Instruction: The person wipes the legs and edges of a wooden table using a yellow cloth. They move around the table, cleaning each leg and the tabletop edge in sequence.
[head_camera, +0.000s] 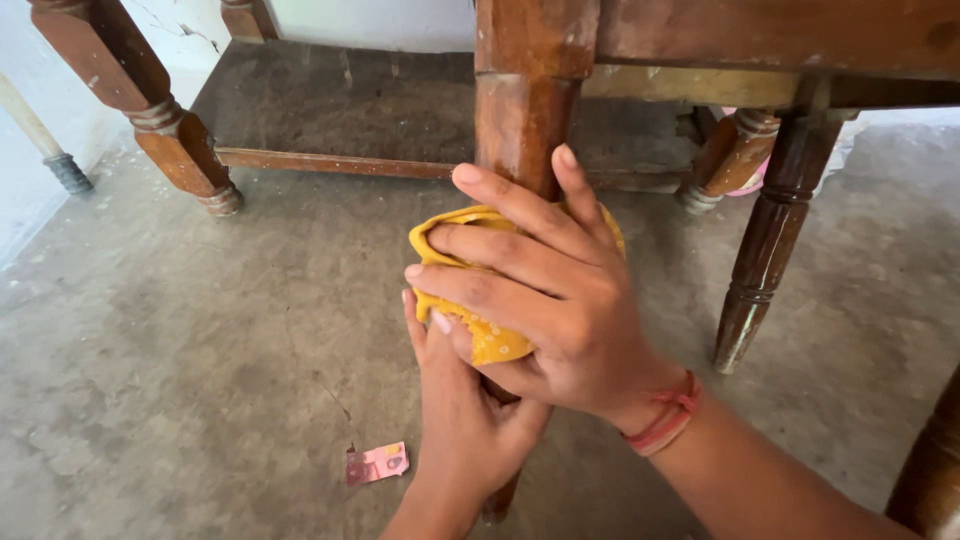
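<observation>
A yellow cloth (488, 338) is wrapped around a turned wooden furniture leg (524, 110) in the middle of the head view. My right hand (545, 290), with a red thread band at the wrist, presses the cloth against the leg, fingers spread across it toward the left. My left hand (465, 410) comes up from below and grips the leg just under the cloth, its fingertips touching the cloth's lower edge. The lower part of the leg is hidden behind my hands.
The leg belongs to a brown wooden frame with a low shelf (330, 105) behind it. More turned legs stand at the left (170, 130) and right (765, 240). A small pink wrapper (378, 464) lies on the grey concrete floor (180, 340).
</observation>
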